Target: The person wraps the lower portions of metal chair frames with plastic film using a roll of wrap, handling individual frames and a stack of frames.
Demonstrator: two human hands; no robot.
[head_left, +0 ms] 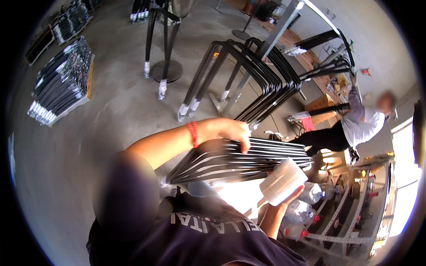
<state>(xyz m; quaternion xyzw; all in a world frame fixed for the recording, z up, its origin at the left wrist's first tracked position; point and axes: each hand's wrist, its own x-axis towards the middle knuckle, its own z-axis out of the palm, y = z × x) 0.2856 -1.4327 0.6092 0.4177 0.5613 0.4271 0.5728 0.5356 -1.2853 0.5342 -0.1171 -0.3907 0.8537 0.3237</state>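
Observation:
In front of my body lies a bundle of nested black metal tubes (pixel 230 160), their rows side by side. My left hand (pixel 233 132), with a red beaded bracelet at the wrist, reaches over the top of this bundle, its fingers bent down round the upper tubes. A wide roll of clear wrapping film (pixel 284 181) stands tilted against the near side of the tubes, gripped by my right hand (pixel 293 195) from below. Most of the right fingers are behind the roll. Glare hides the surface under the bundle.
Bent black tube frames (pixel 266 75) hang on a metal rack ahead, ends wrapped in film. A stack of wrapped tubes (pixel 62 82) sits far left. Another person (pixel 364 124) works at right. Large clear bottles (pixel 301 212) stand by a shelf (pixel 341 239). A round stand base (pixel 167 71) is ahead.

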